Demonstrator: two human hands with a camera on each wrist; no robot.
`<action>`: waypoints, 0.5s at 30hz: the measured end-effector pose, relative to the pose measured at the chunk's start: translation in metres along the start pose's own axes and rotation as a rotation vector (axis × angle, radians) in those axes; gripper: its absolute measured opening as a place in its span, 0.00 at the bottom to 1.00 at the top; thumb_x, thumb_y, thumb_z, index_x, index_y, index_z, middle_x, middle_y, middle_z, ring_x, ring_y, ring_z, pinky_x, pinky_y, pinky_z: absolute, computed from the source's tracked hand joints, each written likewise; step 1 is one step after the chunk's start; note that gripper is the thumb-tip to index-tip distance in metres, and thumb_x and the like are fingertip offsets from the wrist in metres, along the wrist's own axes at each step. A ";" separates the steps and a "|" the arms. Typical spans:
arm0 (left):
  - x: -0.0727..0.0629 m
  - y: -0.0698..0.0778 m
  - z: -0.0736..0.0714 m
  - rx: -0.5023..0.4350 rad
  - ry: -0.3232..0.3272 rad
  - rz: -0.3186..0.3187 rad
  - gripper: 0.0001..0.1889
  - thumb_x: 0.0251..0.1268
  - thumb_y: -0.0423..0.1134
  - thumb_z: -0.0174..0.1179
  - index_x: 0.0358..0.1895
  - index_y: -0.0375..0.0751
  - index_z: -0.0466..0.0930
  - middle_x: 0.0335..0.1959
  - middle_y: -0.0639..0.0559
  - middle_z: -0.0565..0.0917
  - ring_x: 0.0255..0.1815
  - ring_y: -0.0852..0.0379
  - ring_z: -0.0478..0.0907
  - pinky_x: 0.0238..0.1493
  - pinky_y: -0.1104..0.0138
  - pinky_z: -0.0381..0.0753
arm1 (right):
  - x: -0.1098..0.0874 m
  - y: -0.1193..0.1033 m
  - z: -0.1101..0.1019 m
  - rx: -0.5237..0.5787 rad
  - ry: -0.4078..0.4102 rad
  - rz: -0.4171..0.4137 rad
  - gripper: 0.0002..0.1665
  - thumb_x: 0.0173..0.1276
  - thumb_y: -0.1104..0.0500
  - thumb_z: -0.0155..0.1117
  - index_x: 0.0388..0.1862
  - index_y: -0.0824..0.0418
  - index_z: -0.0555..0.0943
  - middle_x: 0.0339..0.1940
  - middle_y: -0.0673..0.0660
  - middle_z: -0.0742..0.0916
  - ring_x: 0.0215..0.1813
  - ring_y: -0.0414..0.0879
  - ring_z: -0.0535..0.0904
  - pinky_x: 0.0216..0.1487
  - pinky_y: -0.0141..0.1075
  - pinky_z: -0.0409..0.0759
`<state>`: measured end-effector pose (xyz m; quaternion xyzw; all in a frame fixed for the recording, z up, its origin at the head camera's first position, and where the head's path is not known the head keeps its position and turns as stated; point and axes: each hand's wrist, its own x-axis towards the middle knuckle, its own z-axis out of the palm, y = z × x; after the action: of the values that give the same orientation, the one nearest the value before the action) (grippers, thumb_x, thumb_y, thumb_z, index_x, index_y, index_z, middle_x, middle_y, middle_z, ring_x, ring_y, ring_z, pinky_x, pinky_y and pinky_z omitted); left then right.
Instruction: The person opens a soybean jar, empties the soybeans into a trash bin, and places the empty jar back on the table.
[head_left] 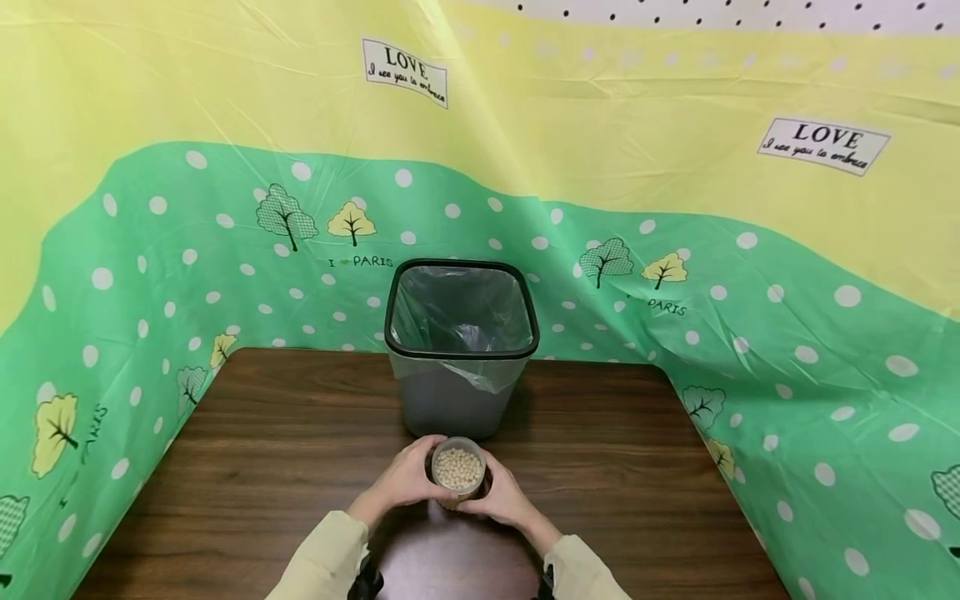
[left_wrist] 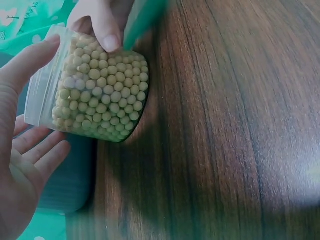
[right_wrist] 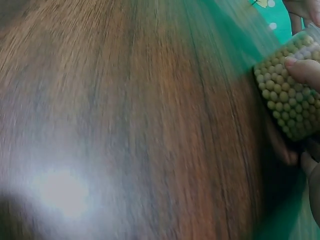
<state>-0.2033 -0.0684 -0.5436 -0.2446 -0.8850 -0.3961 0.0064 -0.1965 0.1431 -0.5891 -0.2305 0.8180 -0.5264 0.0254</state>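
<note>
While the lined bin point(head_left: 459, 396) stood mid-far-edge of the desk point(head_left: 300, 454), left hand point(head_left: 402, 479) and right hand point(head_left: 510, 500) gripped the clear jar point(left_wrist: 47, 87) of pale, bean-like balls point(left_wrist: 100, 95) from both sides, just nearside of the bin.

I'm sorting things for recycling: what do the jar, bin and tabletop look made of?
Jar: clear, smooth, probably plastic, given its see-through wall; glass isn't ruled out. Bin: smooth grey, likely plastic, judging by its even colour. Tabletop: glossy brown wood or laminate; grain and glare show.
</note>
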 end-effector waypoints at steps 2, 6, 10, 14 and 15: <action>0.001 0.000 0.000 -0.023 0.000 -0.010 0.43 0.32 0.56 0.73 0.56 0.39 0.69 0.52 0.48 0.75 0.51 0.52 0.73 0.50 0.57 0.73 | 0.001 0.000 0.003 -0.018 0.005 0.019 0.55 0.40 0.50 0.79 0.67 0.52 0.61 0.60 0.52 0.74 0.60 0.47 0.69 0.58 0.38 0.69; 0.001 -0.001 0.001 -0.073 0.009 -0.002 0.42 0.31 0.53 0.75 0.54 0.38 0.69 0.49 0.48 0.76 0.48 0.53 0.75 0.47 0.60 0.75 | 0.001 -0.003 0.007 -0.027 0.020 0.062 0.55 0.40 0.47 0.78 0.67 0.50 0.61 0.60 0.50 0.74 0.59 0.44 0.69 0.57 0.40 0.69; 0.000 0.001 0.001 -0.128 0.004 0.001 0.41 0.32 0.49 0.76 0.53 0.34 0.69 0.48 0.45 0.76 0.46 0.51 0.76 0.44 0.63 0.77 | -0.001 -0.011 0.006 -0.019 0.024 0.034 0.54 0.41 0.52 0.78 0.67 0.54 0.61 0.59 0.54 0.74 0.59 0.45 0.70 0.56 0.39 0.70; -0.001 0.005 -0.001 -0.205 -0.013 -0.008 0.40 0.33 0.47 0.76 0.54 0.33 0.68 0.49 0.42 0.75 0.47 0.48 0.76 0.42 0.66 0.78 | -0.004 -0.033 -0.001 0.019 0.017 0.011 0.52 0.41 0.59 0.78 0.66 0.61 0.62 0.59 0.59 0.74 0.58 0.50 0.70 0.56 0.39 0.70; -0.001 0.007 -0.002 -0.224 -0.016 -0.007 0.41 0.34 0.47 0.76 0.54 0.33 0.68 0.49 0.42 0.75 0.47 0.48 0.76 0.42 0.67 0.78 | -0.004 -0.039 -0.003 0.033 0.016 0.013 0.52 0.41 0.60 0.78 0.66 0.62 0.62 0.59 0.60 0.74 0.59 0.51 0.70 0.56 0.40 0.69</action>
<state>-0.2001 -0.0664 -0.5377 -0.2438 -0.8360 -0.4907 -0.0294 -0.1801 0.1341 -0.5544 -0.2208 0.8107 -0.5416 0.0262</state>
